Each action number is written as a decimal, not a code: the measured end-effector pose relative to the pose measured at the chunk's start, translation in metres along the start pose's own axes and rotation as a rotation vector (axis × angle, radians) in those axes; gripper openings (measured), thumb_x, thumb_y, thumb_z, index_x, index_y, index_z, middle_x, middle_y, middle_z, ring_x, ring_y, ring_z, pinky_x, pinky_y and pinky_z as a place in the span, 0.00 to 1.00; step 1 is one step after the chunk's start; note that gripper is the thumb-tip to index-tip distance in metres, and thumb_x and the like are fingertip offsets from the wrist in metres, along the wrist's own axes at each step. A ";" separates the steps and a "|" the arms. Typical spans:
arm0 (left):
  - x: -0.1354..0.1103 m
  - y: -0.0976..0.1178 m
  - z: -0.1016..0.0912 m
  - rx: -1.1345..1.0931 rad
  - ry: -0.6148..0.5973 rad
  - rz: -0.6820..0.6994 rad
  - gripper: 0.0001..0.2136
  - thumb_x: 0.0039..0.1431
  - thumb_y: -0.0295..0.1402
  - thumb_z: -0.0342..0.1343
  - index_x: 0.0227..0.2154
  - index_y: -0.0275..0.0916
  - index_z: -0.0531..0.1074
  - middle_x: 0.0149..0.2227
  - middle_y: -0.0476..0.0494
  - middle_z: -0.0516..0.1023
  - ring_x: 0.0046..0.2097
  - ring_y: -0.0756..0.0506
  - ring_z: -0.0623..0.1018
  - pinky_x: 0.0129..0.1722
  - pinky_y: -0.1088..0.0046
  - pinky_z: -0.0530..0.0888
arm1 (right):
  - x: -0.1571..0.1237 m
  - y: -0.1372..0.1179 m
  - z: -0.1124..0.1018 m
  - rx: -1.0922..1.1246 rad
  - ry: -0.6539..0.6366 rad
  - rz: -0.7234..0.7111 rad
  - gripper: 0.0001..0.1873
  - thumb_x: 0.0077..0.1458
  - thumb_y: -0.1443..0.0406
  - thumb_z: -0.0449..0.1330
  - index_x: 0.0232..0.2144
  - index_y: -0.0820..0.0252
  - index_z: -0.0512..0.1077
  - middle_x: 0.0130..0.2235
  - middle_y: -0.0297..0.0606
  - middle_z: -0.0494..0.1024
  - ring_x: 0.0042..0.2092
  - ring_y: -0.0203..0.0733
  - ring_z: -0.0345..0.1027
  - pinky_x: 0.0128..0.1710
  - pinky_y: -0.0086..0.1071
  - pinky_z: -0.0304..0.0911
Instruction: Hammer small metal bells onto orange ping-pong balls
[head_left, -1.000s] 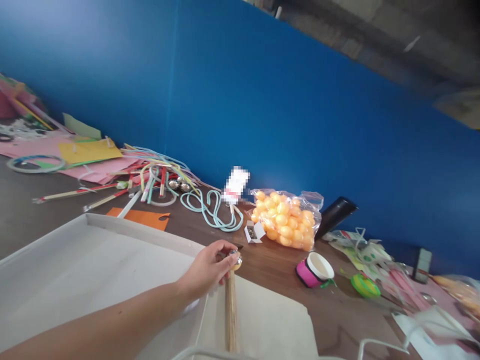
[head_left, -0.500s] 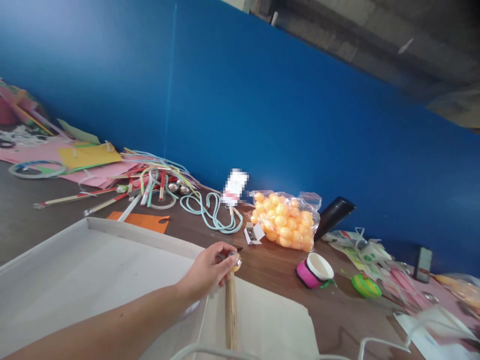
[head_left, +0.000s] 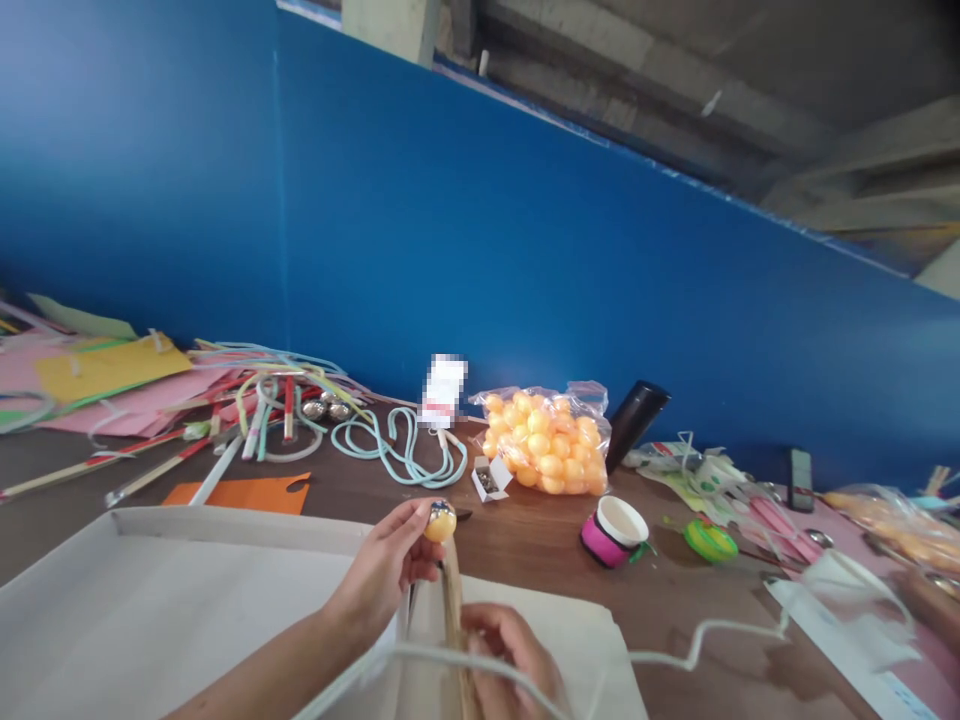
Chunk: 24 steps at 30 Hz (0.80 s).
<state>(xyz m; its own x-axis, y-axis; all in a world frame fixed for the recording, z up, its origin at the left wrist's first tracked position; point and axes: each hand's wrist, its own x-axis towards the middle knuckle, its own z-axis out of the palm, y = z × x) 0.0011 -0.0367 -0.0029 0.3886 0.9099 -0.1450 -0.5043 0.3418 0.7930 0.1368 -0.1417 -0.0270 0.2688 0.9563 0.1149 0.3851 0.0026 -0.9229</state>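
Head view: we are looking down on a brown table (head_left: 521,548) beside a blue wall (head_left: 420,220), with both our hands showing near the lower middle.
Left hand (head_left: 382,572): we are pinching a silver-and-yellow ball (head_left: 441,523) between thumb and fingers, so this grip is closed on it.
Silver-and-yellow ball: it is showing its shiny side up, at the far end of a wooden strip (head_left: 452,600); we cannot tell whether the two are touching.
Right hand (head_left: 517,655): we are bending its fingers just beside the strip; it is blurring, and a white cord (head_left: 442,653) is crossing in front, so we cannot tell whether it is gripping anything.
White tray (head_left: 187,600): it is lying to the left, with our left forearm passing over it.
Pale sheet (head_left: 585,630): it is lying to the right of the strip, partly behind our right hand.
Small box (head_left: 490,480): it is standing with its flap up, just beside a clear bag of orange balls (head_left: 544,440).
Black cylinder (head_left: 636,425): it is leaning at the bag's right side.
Light blue cord (head_left: 405,455): it is looping to the left of the box.
Pink-banded cup (head_left: 606,542): it is tilting, well apart from our hands.
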 end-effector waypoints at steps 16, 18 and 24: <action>0.009 -0.006 -0.002 0.475 -0.048 0.204 0.16 0.53 0.42 0.53 0.42 0.39 0.68 0.33 0.45 0.74 0.29 0.49 0.73 0.26 0.76 0.71 | 0.076 -0.031 0.016 0.815 -0.382 0.168 0.16 0.57 0.59 0.56 0.45 0.61 0.70 0.31 0.39 0.74 0.28 0.35 0.67 0.20 0.23 0.56; 0.009 -0.007 -0.001 0.524 -0.031 0.203 0.16 0.52 0.43 0.54 0.42 0.39 0.69 0.35 0.44 0.75 0.31 0.48 0.74 0.27 0.76 0.71 | 0.075 -0.025 0.017 0.890 -0.377 0.191 0.15 0.55 0.60 0.58 0.44 0.61 0.71 0.33 0.40 0.74 0.27 0.34 0.66 0.20 0.23 0.56; 0.012 -0.005 -0.006 0.635 0.144 0.190 0.22 0.53 0.45 0.51 0.47 0.39 0.63 0.24 0.51 0.71 0.22 0.50 0.71 0.20 0.76 0.69 | 0.081 -0.011 0.018 0.960 -0.164 0.263 0.14 0.53 0.59 0.61 0.39 0.62 0.71 0.27 0.35 0.72 0.24 0.31 0.62 0.19 0.22 0.55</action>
<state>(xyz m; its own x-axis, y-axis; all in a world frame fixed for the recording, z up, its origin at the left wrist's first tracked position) 0.0038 -0.0258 -0.0121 0.2088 0.9779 -0.0109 0.0141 0.0081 0.9999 0.1387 -0.0588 -0.0144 0.0902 0.9887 -0.1201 -0.5622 -0.0490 -0.8255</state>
